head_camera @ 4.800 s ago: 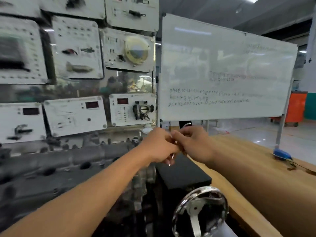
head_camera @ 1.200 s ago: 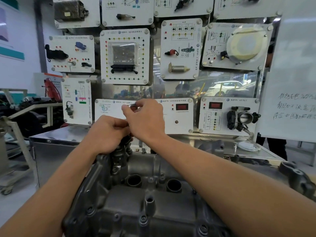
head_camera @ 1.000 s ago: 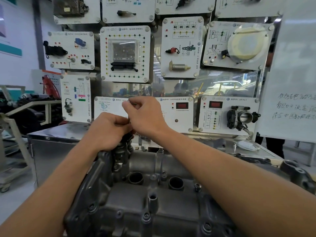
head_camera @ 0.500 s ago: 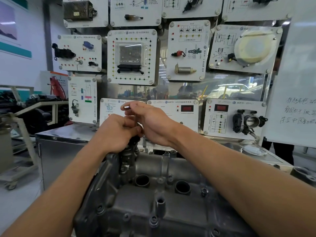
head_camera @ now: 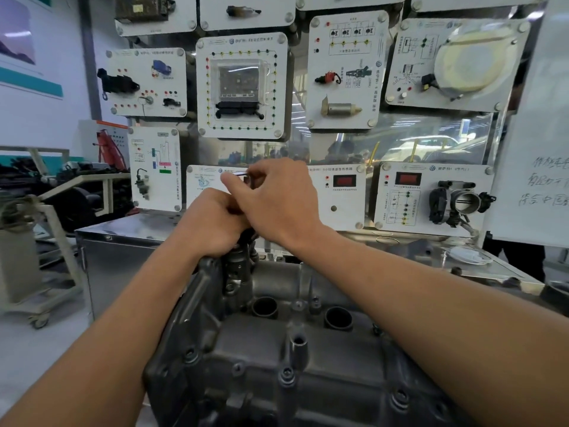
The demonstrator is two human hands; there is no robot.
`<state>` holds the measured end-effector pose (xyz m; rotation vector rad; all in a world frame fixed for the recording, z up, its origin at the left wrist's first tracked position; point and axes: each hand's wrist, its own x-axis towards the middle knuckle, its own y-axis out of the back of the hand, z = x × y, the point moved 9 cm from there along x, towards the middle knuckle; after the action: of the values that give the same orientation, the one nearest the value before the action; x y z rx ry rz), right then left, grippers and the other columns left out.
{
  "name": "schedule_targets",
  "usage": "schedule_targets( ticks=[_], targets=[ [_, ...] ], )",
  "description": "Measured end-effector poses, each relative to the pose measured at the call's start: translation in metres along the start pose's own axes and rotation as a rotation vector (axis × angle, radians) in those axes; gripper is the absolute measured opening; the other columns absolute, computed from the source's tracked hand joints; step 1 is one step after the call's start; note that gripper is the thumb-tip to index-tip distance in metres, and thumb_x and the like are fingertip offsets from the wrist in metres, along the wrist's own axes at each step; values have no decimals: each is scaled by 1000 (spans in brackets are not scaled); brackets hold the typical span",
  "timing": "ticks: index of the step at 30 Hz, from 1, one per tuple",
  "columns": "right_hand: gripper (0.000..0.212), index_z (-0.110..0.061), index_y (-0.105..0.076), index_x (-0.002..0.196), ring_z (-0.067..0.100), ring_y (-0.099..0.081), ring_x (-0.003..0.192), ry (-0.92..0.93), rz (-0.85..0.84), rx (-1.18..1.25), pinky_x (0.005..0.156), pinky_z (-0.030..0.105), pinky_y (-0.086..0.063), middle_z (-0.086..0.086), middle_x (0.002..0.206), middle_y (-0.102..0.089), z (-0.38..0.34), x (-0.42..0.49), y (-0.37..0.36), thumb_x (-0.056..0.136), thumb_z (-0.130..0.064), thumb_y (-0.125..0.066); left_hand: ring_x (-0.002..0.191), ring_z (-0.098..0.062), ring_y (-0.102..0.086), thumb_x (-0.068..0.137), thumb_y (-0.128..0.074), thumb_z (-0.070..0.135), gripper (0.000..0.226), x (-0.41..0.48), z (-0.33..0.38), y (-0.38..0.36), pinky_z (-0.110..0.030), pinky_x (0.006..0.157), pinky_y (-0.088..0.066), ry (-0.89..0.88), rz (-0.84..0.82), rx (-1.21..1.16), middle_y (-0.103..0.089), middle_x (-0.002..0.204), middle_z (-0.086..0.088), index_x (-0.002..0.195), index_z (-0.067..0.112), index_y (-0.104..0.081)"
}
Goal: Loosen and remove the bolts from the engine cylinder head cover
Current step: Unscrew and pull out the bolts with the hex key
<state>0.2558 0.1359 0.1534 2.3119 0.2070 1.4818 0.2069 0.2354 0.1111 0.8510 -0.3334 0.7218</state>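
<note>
The grey metal cylinder head cover (head_camera: 277, 359) fills the lower middle, with two round plug holes and several bolts (head_camera: 287, 371) along its ribs. Both hands meet at its far left corner. My right hand (head_camera: 277, 201) pinches the short arm of a thin dark L-shaped hex key (head_camera: 243, 175) between thumb and fingers. My left hand (head_camera: 212, 223) is curled around the key's shaft just above a dark fitting (head_camera: 238, 260). The key's tip and the bolt under it are hidden by my hands.
A board of white training panels (head_camera: 243, 84) with sensors and a throttle body (head_camera: 462, 201) stands behind the engine. A steel cabinet top (head_camera: 129, 226) lies beyond. A whiteboard (head_camera: 535, 134) is on the right, racks with parts on the left.
I turned from the whiteboard side to the cover's far left corner. Over the last second both hands stay on the hex key; my right hand shifts slightly on its short arm.
</note>
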Motion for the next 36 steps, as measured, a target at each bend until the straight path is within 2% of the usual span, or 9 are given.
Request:
schedule_targets(
  ticks=[7, 9, 13, 17, 22, 26, 29, 34, 36],
  targets=[
    [35, -19, -49, 71, 23, -54, 70, 19, -71, 2, 63, 33, -37, -1, 69, -58, -7, -8, -15, 100, -38, -49, 58, -22, -48, 85, -53, -10, 33, 0, 1, 4, -20, 47, -34, -31, 25, 63, -57, 54, -3, 57, 6, -59],
    [38, -14, -50, 66, 19, -50, 65, 36, -123, 137, 63, 33, -35, -1, 64, -54, -4, -9, -15, 102, -28, -49, 55, -20, -49, 86, -56, -5, 42, 0, -1, 3, -21, 47, -36, -14, 23, 17, -56, 44, 7, 51, 18, -58],
    [34, -10, -68, 94, 22, -71, 89, -234, -243, 633, 85, 38, -56, 10, 102, -76, 23, -9, -24, 108, -22, -39, 58, -6, -60, 94, -66, 16, 23, 1, -3, -3, -22, 61, -46, -15, -18, -83, -70, 61, 8, 74, 21, -76],
    [36, -9, -62, 105, 13, -69, 68, -570, -386, 964, 56, 25, -48, 0, 95, -78, 41, -15, -47, 108, -34, -37, 81, -26, -71, 93, -68, 19, 20, 1, -4, -2, -28, 71, -52, -11, -23, -63, -76, 76, -4, 79, 13, -79],
    [32, -8, -70, 91, 19, -69, 62, -576, -269, 831, 54, 26, -53, 5, 78, -77, 49, -10, -38, 98, -39, -61, 89, -30, -72, 94, -68, 20, 21, 1, -5, -5, -38, 85, -54, 24, -29, -102, -77, 81, -7, 77, 18, -79],
    [42, -10, -75, 92, 26, -73, 84, -312, -15, 312, 80, 47, -59, 7, 89, -76, 41, 3, -1, 81, -51, -76, 76, -20, -72, 94, -68, 23, 20, 3, -9, -6, -27, 76, -54, 37, -31, -125, -77, 75, -3, 79, 15, -80],
    [36, -13, -74, 79, 21, -70, 78, -220, 38, 166, 73, 43, -58, 2, 78, -73, 25, 1, 6, 79, -49, -77, 55, -4, -61, 92, -69, 23, 20, 3, -8, -5, -14, 55, -45, 22, -21, -122, -74, 68, 0, 78, 14, -80],
    [39, -12, -55, 57, 18, -56, 57, -159, -35, 172, 61, 36, -49, -6, 51, -57, 18, 3, -5, 91, -29, -67, 59, -15, -56, 90, -71, 18, 16, 2, -6, -2, -26, 59, -43, -6, -4, -101, -72, 65, -5, 76, 14, -79],
    [37, -7, -59, 62, 21, -61, 64, -101, -93, 184, 65, 39, -51, 0, 60, -64, 13, 4, -11, 96, -21, -58, 58, -16, -53, 89, -70, 14, 22, 2, -4, -1, -26, 56, -40, -28, -1, -65, -70, 63, -8, 68, 17, -76]
  ],
)
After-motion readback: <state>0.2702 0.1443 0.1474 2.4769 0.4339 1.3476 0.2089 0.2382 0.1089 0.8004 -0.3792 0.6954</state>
